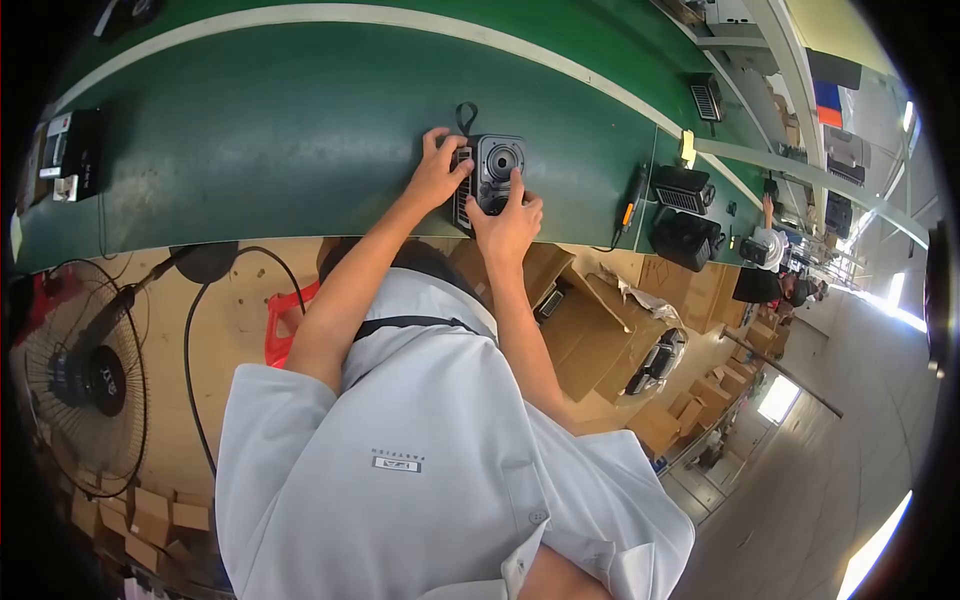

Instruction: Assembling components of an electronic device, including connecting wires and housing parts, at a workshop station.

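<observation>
1. A small dark grey boxy plastic device with a round lens-like opening on its face and a ribbed grille on one side (493, 175) lay on the green conveyor belt (280, 140), close to its near edge.
2. The left hand (438, 172) rested against the grille side, fingers spread and curled over the top corner.
3. The right hand (507, 225) pressed on the lower front, thumb and fingers apart across the face.
4. A black cord loop (466, 113) stuck out from the device's far end, limp on the belt.
5. The casing looked rigid, smooth and fairly light; I judged the flat sides the safest hold, away from the lens and slats.
6. A black-and-orange hand tool (632, 200) lay well to the right.
</observation>
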### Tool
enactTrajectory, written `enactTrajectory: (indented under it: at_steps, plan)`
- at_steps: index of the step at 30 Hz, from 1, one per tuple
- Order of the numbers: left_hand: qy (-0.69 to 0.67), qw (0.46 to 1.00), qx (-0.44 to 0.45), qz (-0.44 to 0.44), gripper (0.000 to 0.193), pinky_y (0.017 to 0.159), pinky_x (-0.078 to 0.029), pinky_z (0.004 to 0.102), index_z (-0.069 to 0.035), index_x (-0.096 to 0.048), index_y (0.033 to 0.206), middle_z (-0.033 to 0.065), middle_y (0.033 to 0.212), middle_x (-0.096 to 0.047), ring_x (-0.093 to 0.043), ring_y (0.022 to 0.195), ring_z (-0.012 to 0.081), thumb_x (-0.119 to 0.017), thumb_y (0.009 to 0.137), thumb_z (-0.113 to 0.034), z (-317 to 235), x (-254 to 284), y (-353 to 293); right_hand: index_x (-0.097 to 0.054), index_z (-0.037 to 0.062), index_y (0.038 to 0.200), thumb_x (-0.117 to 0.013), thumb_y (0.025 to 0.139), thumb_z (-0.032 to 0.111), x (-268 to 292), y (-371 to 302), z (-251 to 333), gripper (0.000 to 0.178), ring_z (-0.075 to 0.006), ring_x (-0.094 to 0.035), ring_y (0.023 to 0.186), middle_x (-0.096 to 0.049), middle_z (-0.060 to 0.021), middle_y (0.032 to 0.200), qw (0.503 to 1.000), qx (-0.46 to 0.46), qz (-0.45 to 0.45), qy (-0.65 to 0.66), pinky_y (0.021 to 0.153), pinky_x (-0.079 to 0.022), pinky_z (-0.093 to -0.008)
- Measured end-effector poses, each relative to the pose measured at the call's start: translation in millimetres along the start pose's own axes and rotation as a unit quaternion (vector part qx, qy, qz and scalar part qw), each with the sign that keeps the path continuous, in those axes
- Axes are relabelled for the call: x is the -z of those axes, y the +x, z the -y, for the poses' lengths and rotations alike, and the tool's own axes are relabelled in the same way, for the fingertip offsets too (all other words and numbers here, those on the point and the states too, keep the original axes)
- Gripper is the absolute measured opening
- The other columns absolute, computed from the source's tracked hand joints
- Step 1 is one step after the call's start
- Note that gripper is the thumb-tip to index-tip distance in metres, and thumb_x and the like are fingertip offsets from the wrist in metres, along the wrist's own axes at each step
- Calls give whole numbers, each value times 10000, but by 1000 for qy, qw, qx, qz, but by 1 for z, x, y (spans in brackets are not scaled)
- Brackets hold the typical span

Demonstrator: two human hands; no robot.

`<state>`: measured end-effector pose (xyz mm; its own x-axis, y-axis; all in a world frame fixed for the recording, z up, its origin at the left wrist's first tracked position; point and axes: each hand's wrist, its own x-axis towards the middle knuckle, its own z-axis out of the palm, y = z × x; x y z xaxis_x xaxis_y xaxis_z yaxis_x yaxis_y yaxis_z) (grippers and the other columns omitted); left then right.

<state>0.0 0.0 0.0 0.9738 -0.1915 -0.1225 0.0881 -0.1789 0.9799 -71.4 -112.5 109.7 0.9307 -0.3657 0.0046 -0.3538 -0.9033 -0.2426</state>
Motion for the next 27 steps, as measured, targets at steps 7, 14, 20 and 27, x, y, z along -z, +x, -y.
enactTrajectory:
  at_steps: [7, 14, 20, 27]
  plan:
    - [-55, 998, -2, -27, 402, 893, -522, 399, -65, -536, 1270, 176, 1353, -412, -621, 1025, 300, -684, 903, -141, -7, -5, -10, -494, 142, 1442, -855, 672, 388, 5, 0, -3, 885, -410, -551, 1074, -518, -248, 1207, 1000, 2, 1, -14, 941, -448, -491]
    - [-82, 983, 33, -160, 288, 781, -523, 374, -36, -565, 1142, 141, 1168, -563, -633, 803, 234, -682, 889, -112, -11, 4, 4, -506, 164, 1440, -869, 657, 394, 9, 11, -12, 894, -395, -561, 1071, -524, -232, 1228, 1000, 7, 18, -4, 944, -453, -485]
    - [-44, 990, 40, -125, 314, 782, -518, 371, -39, -553, 1156, 130, 1110, -613, -642, 813, 238, -689, 884, -113, -13, 3, 6, -521, 175, 1436, -873, 637, 407, 4, 12, -16, 903, -416, -519, 1128, -492, -264, 1271, 997, 44, 32, -46, 969, -422, -489]
    - [-49, 993, 72, -84, 313, 813, -517, 392, -35, -536, 1158, 132, 1112, -637, -644, 835, 269, -678, 882, -72, -6, -4, 2, -474, 175, 1467, -865, 672, 456, 7, 17, -30, 930, -428, -499, 1156, -468, -274, 1300, 995, 88, 50, -7, 978, -415, -501]
